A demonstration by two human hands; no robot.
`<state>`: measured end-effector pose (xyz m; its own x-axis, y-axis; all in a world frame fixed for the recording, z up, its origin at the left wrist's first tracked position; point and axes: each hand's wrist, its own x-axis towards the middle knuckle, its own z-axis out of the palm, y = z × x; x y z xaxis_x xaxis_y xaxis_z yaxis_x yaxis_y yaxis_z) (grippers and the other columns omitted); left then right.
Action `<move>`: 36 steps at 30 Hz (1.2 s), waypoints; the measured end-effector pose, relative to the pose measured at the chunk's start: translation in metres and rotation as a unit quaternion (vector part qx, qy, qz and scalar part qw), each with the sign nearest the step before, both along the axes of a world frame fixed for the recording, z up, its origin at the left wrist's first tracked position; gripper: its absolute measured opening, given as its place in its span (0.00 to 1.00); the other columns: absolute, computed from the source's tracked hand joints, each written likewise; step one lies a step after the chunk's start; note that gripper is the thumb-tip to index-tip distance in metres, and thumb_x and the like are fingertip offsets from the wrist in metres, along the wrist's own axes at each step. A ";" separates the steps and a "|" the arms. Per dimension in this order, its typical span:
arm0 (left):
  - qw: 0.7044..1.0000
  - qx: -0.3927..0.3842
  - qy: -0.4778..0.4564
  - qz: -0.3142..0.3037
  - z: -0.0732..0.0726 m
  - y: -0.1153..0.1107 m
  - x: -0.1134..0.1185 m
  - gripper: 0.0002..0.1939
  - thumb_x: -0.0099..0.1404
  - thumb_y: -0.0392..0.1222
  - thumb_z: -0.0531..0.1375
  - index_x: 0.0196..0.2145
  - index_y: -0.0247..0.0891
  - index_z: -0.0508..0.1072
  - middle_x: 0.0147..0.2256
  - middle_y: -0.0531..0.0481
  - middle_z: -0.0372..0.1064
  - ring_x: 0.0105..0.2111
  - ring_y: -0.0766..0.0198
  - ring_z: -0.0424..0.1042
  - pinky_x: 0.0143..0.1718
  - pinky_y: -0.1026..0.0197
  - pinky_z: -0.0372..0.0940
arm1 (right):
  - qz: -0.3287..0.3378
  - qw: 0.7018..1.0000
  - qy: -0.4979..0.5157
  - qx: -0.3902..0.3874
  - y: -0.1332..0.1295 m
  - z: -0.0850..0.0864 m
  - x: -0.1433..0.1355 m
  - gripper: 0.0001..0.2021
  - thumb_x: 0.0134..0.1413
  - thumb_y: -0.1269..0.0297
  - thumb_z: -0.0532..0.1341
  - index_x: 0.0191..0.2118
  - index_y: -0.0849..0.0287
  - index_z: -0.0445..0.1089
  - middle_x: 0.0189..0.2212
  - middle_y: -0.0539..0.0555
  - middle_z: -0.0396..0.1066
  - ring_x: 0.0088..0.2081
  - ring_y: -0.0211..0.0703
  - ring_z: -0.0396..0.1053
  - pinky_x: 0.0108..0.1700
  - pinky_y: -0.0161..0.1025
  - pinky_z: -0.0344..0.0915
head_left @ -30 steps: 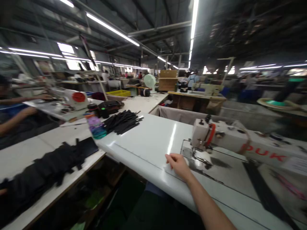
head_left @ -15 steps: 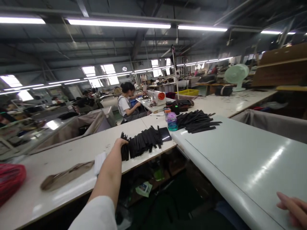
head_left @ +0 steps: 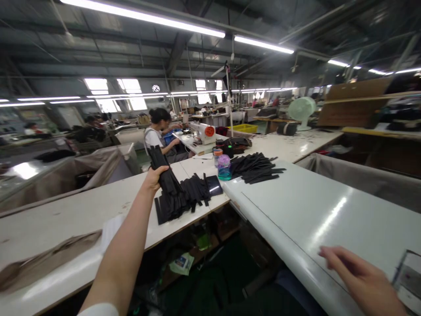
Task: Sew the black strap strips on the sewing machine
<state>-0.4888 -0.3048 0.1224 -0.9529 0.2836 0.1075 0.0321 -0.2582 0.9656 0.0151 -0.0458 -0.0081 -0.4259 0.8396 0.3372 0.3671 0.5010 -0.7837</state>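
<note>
My left hand is closed around a bundle of black fabric strips, tilted up off the white table. Below and beside it lies a pile of more black strips, which the lower end of the bundle meets. My right hand is over the pale, glossy worktop at the lower right, fingers loosely stretched out and nothing visible in them. Another heap of black strips lies farther back, near that worktop's far corner.
A dark flat tablet-like item and a purple-topped bottle stand between the heaps. Brown cloth lies at the left. A seated co-worker is behind, beside a sewing machine. A clear-framed item is near my right hand.
My left hand has taken hold of a bundle of strips and raised it from the pile. My right hand has come farther into view. The view has turned to the right.
</note>
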 end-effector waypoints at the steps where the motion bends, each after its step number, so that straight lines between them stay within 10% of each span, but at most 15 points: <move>1: 0.998 0.022 0.002 -0.053 0.000 0.031 0.018 0.18 0.44 0.35 0.67 0.35 0.32 0.71 0.25 0.54 0.70 0.23 0.67 0.68 0.26 0.64 0.68 | 0.041 0.998 0.012 -0.043 -0.012 0.013 -0.017 0.18 0.46 0.43 0.63 0.35 0.50 0.77 0.32 0.55 0.77 0.32 0.53 0.75 0.33 0.45 0.72; 5: 0.961 0.087 -0.011 -0.263 -0.021 0.163 0.129 0.22 0.40 0.43 0.68 0.35 0.33 0.71 0.28 0.49 0.72 0.26 0.63 0.70 0.29 0.60 0.69 | 0.098 0.978 0.103 -0.155 -0.023 0.032 -0.079 0.40 0.45 0.44 0.66 0.64 0.48 0.56 0.63 0.59 0.57 0.57 0.57 0.65 0.51 0.50 0.69; 11: 0.897 0.145 -0.026 -0.416 -0.073 0.275 0.295 0.28 0.38 0.41 0.71 0.39 0.33 0.71 0.30 0.50 0.70 0.29 0.63 0.69 0.33 0.60 0.68 | 0.029 0.988 0.116 -0.097 0.007 0.011 -0.076 0.47 0.42 0.46 0.66 0.66 0.55 0.48 0.61 0.62 0.59 0.60 0.57 0.60 0.60 0.54 0.58; 20: 0.822 0.136 0.225 -0.505 -0.056 0.273 0.360 0.36 0.45 0.39 0.72 0.52 0.38 0.67 0.44 0.49 0.69 0.44 0.57 0.69 0.50 0.55 0.66 | -0.142 0.989 0.044 -0.008 0.024 0.024 -0.016 0.31 0.34 0.47 0.69 0.45 0.57 0.63 0.35 0.56 0.71 0.41 0.62 0.71 0.41 0.54 0.68; 26: 0.810 0.152 0.229 -0.519 -0.082 0.263 0.365 0.46 0.43 0.43 0.74 0.58 0.38 0.62 0.51 0.43 0.65 0.53 0.50 0.65 0.59 0.50 0.59 | -0.120 0.991 0.064 0.000 0.009 0.010 -0.010 0.34 0.40 0.53 0.66 0.55 0.58 0.59 0.46 0.59 0.71 0.47 0.57 0.71 0.47 0.50 0.68; 30: 0.817 0.162 0.202 -0.516 -0.102 0.262 0.373 0.44 0.44 0.42 0.74 0.57 0.37 0.62 0.54 0.42 0.64 0.55 0.50 0.64 0.60 0.49 0.57 | -0.089 0.993 0.080 0.014 0.009 0.005 -0.014 0.39 0.41 0.57 0.65 0.61 0.59 0.53 0.53 0.61 0.68 0.53 0.55 0.68 0.53 0.48 0.65; 36: 0.879 0.054 0.060 -0.470 -0.086 0.241 0.403 0.19 0.49 0.42 0.70 0.39 0.34 0.73 0.38 0.44 0.74 0.41 0.51 0.73 0.46 0.50 0.68 | -0.104 0.992 0.065 0.000 -0.012 0.022 -0.001 0.39 0.47 0.61 0.62 0.65 0.58 0.48 0.48 0.61 0.71 0.47 0.55 0.72 0.47 0.49 0.68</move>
<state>-0.0860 -0.0635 0.0361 -0.2828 0.9218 0.2652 -0.1445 -0.3143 0.9383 0.0140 -0.0581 0.0142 -0.1956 0.9050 0.3777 0.3590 0.4245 -0.8312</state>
